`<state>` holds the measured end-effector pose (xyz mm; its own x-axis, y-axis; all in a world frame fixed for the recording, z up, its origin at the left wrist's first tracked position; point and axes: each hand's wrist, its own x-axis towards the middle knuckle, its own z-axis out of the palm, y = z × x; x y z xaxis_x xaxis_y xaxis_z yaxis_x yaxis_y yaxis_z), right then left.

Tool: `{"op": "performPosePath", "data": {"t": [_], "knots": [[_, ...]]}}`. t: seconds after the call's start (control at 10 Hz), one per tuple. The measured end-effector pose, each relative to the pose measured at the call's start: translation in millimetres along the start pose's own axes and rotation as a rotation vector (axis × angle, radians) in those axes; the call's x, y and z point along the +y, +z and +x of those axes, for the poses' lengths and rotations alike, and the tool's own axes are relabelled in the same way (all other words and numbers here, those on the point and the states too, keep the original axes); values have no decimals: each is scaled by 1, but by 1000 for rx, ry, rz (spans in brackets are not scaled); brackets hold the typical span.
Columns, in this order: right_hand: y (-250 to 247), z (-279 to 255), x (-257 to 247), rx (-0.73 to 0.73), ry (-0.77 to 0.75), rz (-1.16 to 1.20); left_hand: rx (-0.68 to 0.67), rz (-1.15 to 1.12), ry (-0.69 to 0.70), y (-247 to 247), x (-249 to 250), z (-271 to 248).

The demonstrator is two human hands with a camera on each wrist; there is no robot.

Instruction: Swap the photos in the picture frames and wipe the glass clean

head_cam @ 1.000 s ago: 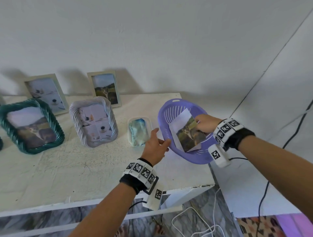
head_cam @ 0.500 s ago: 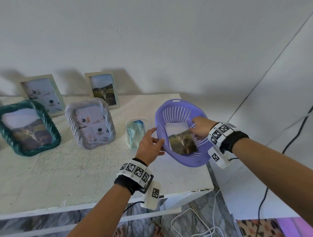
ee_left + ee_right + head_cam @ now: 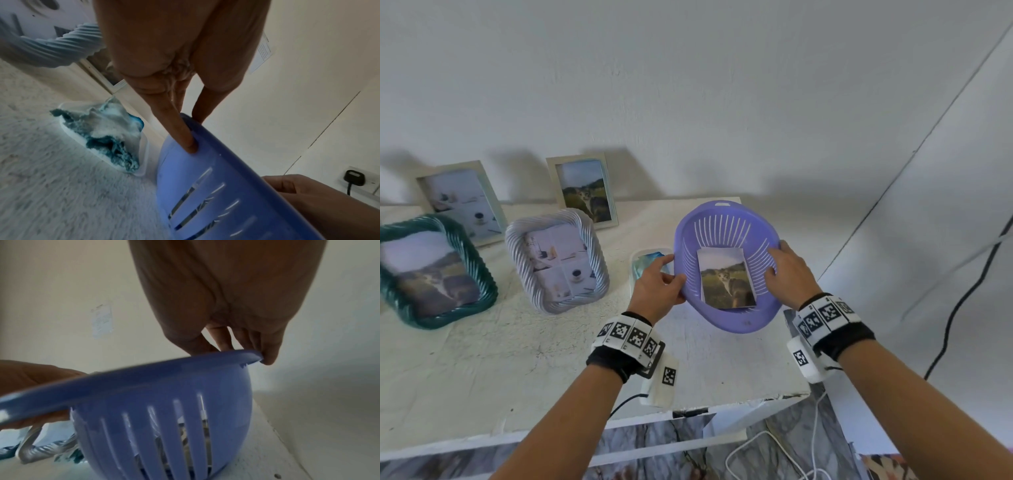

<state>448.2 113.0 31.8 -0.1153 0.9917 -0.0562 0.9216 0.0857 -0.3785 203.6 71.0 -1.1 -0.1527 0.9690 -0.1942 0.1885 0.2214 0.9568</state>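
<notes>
The photo (image 3: pixel 726 278), a print of a cat in a field, lies face up in the bottom of the basket (image 3: pixel 729 322), a purple slotted bowl tilted toward me at the right end of the table (image 3: pixel 482 377). I hold the basket by its rim with both hands. My left hand (image 3: pixel 659 291) grips the left rim, thumb over the top edge and fingers curled beneath; the left wrist view shows one finger pressed against the outer wall. My right hand (image 3: pixel 789 274) pinches the right rim, fingers over the edge and thumb under the lip, as the right wrist view confirms. Neither hand touches the photo. Just left of the basket sits a clear tray holding a blue-white cloth (image 3: pixel 649 262), touching or nearly touching my left fingers. Further left stand four frames, all still holding pictures: a silver frame (image 3: pixel 558 260), a green frame (image 3: pixel 431 270), and two plain frames (image 3: pixel 585 190) leaning at the wall. I judge the step in hand to be positioning the basket as a store for loose prints, so the swap is under way and the wiping not yet begun. The next move calls for setting the basket down flat and stable, releasing one hand, then taking a frame to open its back.
</notes>
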Motion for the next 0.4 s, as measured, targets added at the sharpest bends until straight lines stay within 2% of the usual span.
{"op": "performPosePath", "data": {"t": [0.2, 0.3, 0.4], "knots": [[6, 12, 3, 26, 32, -16, -46, -5, -5, -3, 3, 4], [6, 9, 2, 3, 30, 27, -71, 48, -12, -5, 4, 1], [4, 2, -3, 52, -3, 92, -43, 132, 22, -11, -2, -8]]}}
